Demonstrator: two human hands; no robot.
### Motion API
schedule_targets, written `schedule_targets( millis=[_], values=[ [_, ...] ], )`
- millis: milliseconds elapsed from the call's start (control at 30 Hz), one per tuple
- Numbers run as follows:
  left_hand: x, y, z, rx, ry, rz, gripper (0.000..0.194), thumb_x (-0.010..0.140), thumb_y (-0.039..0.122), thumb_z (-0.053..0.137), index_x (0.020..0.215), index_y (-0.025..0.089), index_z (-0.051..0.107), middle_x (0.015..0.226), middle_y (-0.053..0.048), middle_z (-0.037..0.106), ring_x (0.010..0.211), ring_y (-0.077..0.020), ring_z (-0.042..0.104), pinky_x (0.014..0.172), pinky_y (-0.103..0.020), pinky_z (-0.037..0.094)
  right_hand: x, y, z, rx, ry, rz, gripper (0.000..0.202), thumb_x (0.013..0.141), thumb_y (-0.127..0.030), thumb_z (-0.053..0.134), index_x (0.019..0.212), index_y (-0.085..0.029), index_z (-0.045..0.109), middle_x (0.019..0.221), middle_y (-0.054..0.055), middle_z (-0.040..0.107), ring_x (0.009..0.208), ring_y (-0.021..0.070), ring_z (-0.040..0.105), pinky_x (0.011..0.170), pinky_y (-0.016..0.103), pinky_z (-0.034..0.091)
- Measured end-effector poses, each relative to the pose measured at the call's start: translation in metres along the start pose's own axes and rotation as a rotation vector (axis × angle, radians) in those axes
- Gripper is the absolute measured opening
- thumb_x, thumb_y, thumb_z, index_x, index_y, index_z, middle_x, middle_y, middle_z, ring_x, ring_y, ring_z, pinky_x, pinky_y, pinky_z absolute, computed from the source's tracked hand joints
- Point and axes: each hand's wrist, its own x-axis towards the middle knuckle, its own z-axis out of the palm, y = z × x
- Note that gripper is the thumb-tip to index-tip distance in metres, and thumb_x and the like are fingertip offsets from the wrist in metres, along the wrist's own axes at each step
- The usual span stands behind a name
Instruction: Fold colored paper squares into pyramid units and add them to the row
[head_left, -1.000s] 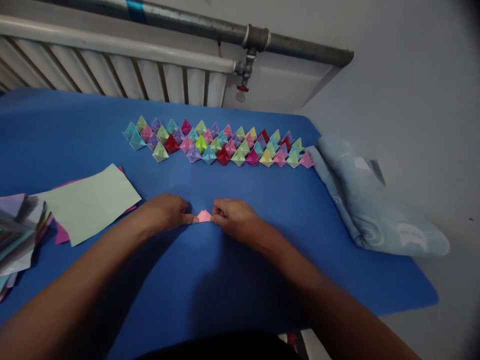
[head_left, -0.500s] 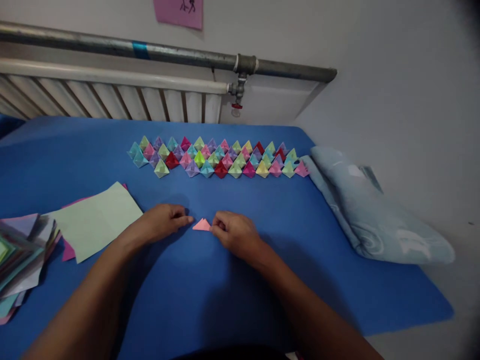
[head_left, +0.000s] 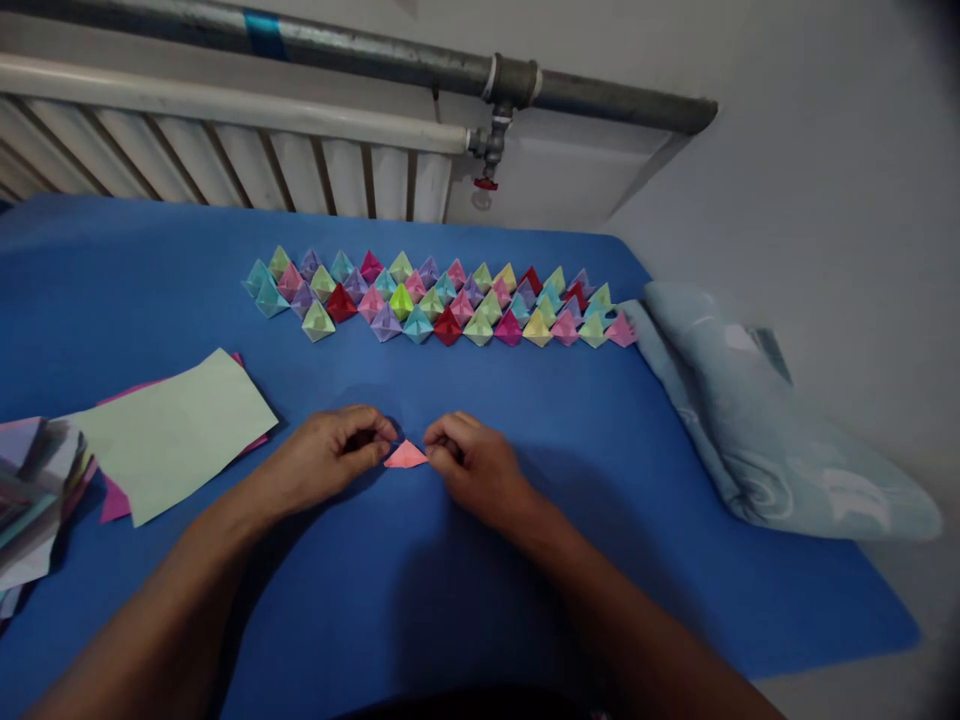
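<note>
A small pink paper folded into a triangle (head_left: 406, 455) is held low over the blue surface between my two hands. My left hand (head_left: 330, 450) has its thumb and forefinger closed at the left corner of the triangle. At the opposite corner, my right hand (head_left: 480, 465) pinches the paper, its other fingers curled in. Beyond them, several folded paper boats (head_left: 448, 325) in many colours stand in close, staggered rows.
Pale green sheets (head_left: 180, 430) over magenta ones lie at left, beside a pile of mixed coloured paper (head_left: 30, 510). A folded light-blue blanket (head_left: 780, 430) rests on the right by the wall. Behind the blue surface (head_left: 337, 600) are a radiator (head_left: 292, 180) and a metal pipe (head_left: 390, 55).
My left hand has come right to the triangle's left corner and its fingers have closed there. My right hand keeps its pinch. The whole view has tilted slightly downward.
</note>
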Motion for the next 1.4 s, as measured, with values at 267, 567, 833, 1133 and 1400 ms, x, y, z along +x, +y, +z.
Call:
schedule_targets(
  millis=[267, 567, 833, 1133, 1400],
  values=[
    [-0.002, 0.007, 0.007, -0.031, -0.014, 0.04, 0.028, 0.083, 0.046, 0.056, 0.089, 0.02, 0.065, 0.077, 0.0, 0.06, 0.069, -0.0128, 0.052, 0.062, -0.024, 0.042, -0.002, -0.001, 0.006, 0.011, 0.013, -0.106, 0.009, 0.085, -0.018, 0.058, 0.088, -0.022, 0.066, 0.081, -0.002, 0.061, 0.075, 0.0104, 0.055, 0.071, 0.022, 0.039],
    [0.001, 0.01, 0.013, 0.029, 0.051, 0.084, 0.024, 0.083, 0.042, 0.054, 0.082, 0.02, 0.064, 0.065, 0.004, 0.055, 0.057, -0.0101, 0.047, 0.054, -0.022, 0.035, -0.002, 0.001, 0.011, 0.007, 0.05, -0.19, 0.011, 0.083, -0.011, 0.059, 0.081, -0.02, 0.065, 0.074, -0.003, 0.059, 0.068, 0.0101, 0.053, 0.066, 0.022, 0.039],
    [0.002, 0.007, 0.014, 0.094, 0.044, 0.146, 0.023, 0.086, 0.038, 0.052, 0.081, 0.02, 0.065, 0.074, 0.002, 0.06, 0.064, -0.0115, 0.053, 0.061, -0.023, 0.039, -0.003, 0.002, 0.011, 0.02, 0.045, -0.204, 0.012, 0.082, -0.01, 0.057, 0.079, -0.02, 0.063, 0.072, -0.003, 0.058, 0.065, 0.0094, 0.051, 0.064, 0.022, 0.038],
    [0.002, 0.008, 0.012, 0.075, 0.104, 0.191, 0.024, 0.088, 0.033, 0.047, 0.075, 0.02, 0.062, 0.074, 0.001, 0.061, 0.067, -0.0123, 0.056, 0.065, -0.025, 0.042, -0.005, 0.001, 0.01, -0.005, 0.041, -0.179, 0.014, 0.083, -0.009, 0.05, 0.077, -0.02, 0.057, 0.076, -0.001, 0.059, 0.07, 0.0113, 0.053, 0.069, 0.024, 0.04],
    [0.002, 0.006, 0.009, 0.017, 0.311, 0.178, 0.021, 0.086, 0.035, 0.053, 0.078, 0.021, 0.066, 0.074, 0.001, 0.061, 0.066, -0.0128, 0.055, 0.065, -0.026, 0.043, -0.005, 0.0, 0.01, 0.022, 0.159, -0.163, 0.013, 0.087, -0.015, 0.046, 0.078, -0.021, 0.054, 0.076, 0.0, 0.06, 0.072, 0.0133, 0.055, 0.07, 0.026, 0.042]
  ],
)
